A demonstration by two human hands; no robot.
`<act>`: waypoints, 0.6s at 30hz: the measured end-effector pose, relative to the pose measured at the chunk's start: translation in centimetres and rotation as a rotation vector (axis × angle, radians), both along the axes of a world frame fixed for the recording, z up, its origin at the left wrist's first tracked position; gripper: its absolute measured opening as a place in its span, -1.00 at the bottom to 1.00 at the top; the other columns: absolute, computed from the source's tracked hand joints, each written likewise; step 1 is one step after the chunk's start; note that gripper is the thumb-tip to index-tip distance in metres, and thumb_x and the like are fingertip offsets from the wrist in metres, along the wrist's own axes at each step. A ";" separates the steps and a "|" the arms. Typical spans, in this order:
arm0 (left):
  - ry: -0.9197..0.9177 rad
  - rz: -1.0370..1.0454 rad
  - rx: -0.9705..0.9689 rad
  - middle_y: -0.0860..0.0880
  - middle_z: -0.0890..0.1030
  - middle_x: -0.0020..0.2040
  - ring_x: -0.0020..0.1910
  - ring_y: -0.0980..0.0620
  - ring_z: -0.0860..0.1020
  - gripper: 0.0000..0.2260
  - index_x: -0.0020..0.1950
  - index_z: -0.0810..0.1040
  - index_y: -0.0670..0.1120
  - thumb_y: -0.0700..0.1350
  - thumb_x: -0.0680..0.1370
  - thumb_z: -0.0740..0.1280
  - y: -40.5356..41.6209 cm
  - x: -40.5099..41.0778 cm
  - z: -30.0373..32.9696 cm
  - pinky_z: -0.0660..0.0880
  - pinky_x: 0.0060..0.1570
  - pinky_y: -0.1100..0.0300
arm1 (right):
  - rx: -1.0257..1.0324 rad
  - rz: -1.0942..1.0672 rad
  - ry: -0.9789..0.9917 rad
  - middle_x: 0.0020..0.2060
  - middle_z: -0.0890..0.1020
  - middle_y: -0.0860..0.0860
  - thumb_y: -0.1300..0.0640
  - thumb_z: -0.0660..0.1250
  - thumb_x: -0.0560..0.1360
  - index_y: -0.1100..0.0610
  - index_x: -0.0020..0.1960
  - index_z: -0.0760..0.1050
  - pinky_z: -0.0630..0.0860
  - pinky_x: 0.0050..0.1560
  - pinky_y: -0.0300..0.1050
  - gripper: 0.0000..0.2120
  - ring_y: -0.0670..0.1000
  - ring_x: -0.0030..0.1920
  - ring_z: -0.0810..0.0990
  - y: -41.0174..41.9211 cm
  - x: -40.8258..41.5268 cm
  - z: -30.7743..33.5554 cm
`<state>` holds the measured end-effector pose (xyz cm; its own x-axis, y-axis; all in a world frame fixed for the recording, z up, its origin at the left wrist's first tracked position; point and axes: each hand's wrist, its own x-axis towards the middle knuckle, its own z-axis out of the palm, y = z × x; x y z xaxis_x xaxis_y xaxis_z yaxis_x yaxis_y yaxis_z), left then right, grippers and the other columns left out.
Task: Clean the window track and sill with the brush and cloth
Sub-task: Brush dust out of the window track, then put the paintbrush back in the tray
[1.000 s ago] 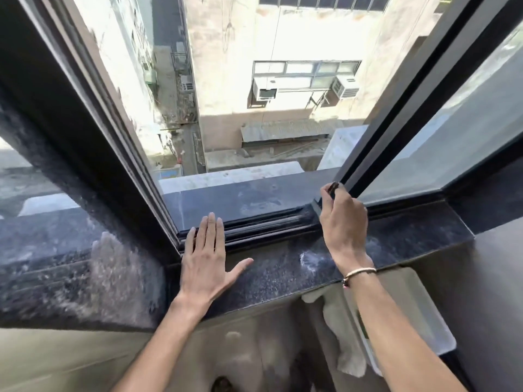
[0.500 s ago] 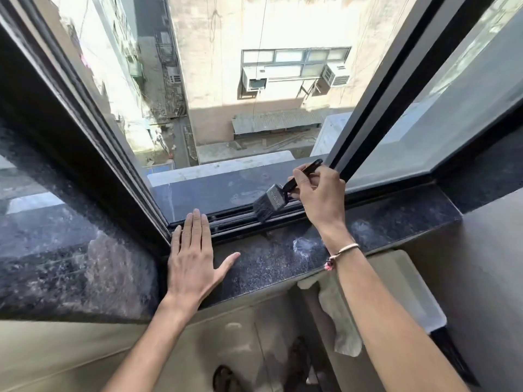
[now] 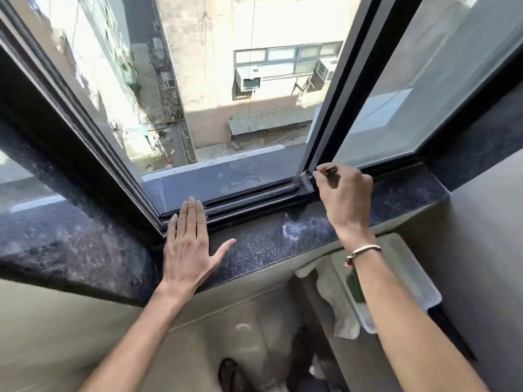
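Our right hand (image 3: 343,193), clenched on the brush (image 3: 308,179), has swung back to the track (image 3: 249,198)'s right end; left hand (image 3: 189,247) stays flat, released, so sweeping continues.

Single view, head-worn wide-angle camera. Position: above and just inside the open dark-framed sliding window (image 3: 339,108), close to the speckled black stone sill (image 3: 268,244). Facing: forward and steeply down, out over the black metal window track (image 3: 254,199) to a beige building wall (image 3: 226,52) and alley far below. Both forearms enter from the bottom edge. Straight frame lines bow toward the edges. No second view.
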<state>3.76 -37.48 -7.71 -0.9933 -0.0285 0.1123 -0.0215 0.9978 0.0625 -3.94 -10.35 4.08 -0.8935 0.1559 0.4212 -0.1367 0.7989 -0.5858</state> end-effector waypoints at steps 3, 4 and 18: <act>0.057 -0.080 0.059 -0.28 0.15 0.62 0.62 -0.18 0.13 -0.03 0.60 0.07 -0.31 0.46 0.51 0.00 3.5 -0.1 1.9 0.21 0.57 -0.16 | -0.854 -0.133 0.014 -0.25 0.73 0.08 0.25 0.53 0.42 0.21 -0.09 0.67 0.68 -0.14 -0.12 -0.91 0.01 -0.25 0.72 6.6 3.7 0.4; 0.077 -0.118 0.088 -0.28 0.14 0.62 0.63 -0.17 0.11 -0.04 0.60 0.07 -0.30 0.45 0.52 0.00 5.3 0.1 2.6 0.20 0.57 -0.16 | -1.163 -0.185 0.019 -0.25 0.73 0.07 0.29 0.51 0.43 0.22 -0.09 0.65 0.68 -0.14 -0.15 -0.92 0.02 -0.24 0.73 9.2 5.6 -0.1; -0.186 -0.689 0.208 -0.23 0.26 0.59 0.59 -0.16 0.24 -0.20 0.56 0.24 -0.28 0.33 0.58 0.19 33.6 6.3 -8.4 0.39 0.46 -0.13 | -1.029 -0.499 -0.687 -0.30 0.68 0.17 0.25 0.60 0.33 0.41 0.10 0.57 0.64 -0.29 -0.31 -0.57 -0.11 -0.40 0.65 32.7 18.2 -21.9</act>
